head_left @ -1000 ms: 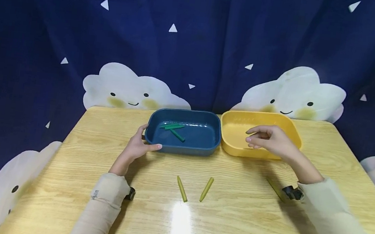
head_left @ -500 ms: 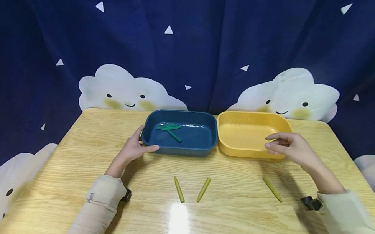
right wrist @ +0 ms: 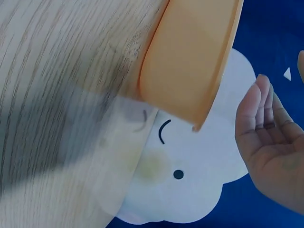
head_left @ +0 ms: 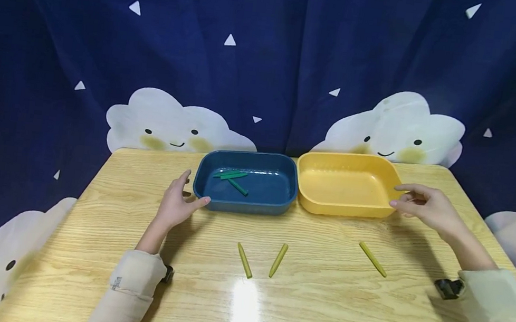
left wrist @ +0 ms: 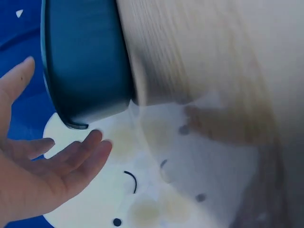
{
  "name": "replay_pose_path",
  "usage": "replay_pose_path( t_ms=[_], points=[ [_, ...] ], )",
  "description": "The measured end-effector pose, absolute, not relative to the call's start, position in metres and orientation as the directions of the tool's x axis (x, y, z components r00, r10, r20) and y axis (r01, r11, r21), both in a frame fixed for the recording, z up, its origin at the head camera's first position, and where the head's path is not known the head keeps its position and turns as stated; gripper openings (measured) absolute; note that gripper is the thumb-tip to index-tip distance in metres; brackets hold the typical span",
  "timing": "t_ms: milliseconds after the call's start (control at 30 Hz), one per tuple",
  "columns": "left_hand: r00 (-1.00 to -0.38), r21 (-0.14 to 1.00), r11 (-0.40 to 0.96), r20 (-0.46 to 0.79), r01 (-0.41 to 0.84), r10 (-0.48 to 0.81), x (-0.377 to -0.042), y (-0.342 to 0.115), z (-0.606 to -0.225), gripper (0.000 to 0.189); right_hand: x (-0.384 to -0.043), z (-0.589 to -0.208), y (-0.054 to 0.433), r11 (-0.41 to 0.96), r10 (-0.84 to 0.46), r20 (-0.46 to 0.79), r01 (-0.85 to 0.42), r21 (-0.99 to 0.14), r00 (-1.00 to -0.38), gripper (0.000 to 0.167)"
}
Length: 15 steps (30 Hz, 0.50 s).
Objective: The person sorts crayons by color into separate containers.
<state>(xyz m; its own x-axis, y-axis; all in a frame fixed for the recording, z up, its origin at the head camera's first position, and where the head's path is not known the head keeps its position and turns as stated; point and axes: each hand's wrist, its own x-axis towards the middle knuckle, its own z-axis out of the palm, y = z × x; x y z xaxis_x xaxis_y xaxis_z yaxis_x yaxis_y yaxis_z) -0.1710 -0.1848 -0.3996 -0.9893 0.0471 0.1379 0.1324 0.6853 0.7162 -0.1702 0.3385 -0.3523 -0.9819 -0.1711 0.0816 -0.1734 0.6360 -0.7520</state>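
At the left end of a dark blue bin (head_left: 252,208) is my left hand (head_left: 174,204), its thumb and fingers spread. The left wrist view shows a gap between this hand (left wrist: 52,175) and the blue bin (left wrist: 85,61). Inside the bin lie several green crayons (head_left: 238,186). My right hand (head_left: 431,208) hovers by the right end of a yellow bin (head_left: 343,209), holding nothing, with fingers loosely bent. In the right wrist view that hand (right wrist: 273,137) appears apart from the yellow bin (right wrist: 187,61).
Three olive-yellow crayons lie on the wooden table (head_left: 316,316): one left of centre (head_left: 244,260), one near the middle (head_left: 278,260) and one to the right (head_left: 373,259). The bins stand side by side before a dark blue curtain (head_left: 270,51) with clouds.
My right hand has moved right, from over the yellow bin to its right end. My left hand has loosened from the blue bin's end and drawn slightly left. The view shifted a little.
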Motion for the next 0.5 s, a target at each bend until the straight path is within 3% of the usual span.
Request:
replay_pose_path(
  t_ms=[233, 500],
  points=[
    [-0.922, 0.643, 0.681, 0.365, 0.349, 0.128, -0.151, -0.179, -0.387, 0.067, -0.182, -0.358, 0.353, 0.670, -0.154, 0.017, -0.117, -0.733, -0.988, 0.063],
    [-0.829, 0.601, 0.575, 0.452, 0.555, 0.328, -0.131, -0.165, -0.380, 0.065, -0.197, -0.368, 0.366, 0.696, -0.103, -0.108, 0.006, -0.718, -0.989, 0.079]
  ],
)
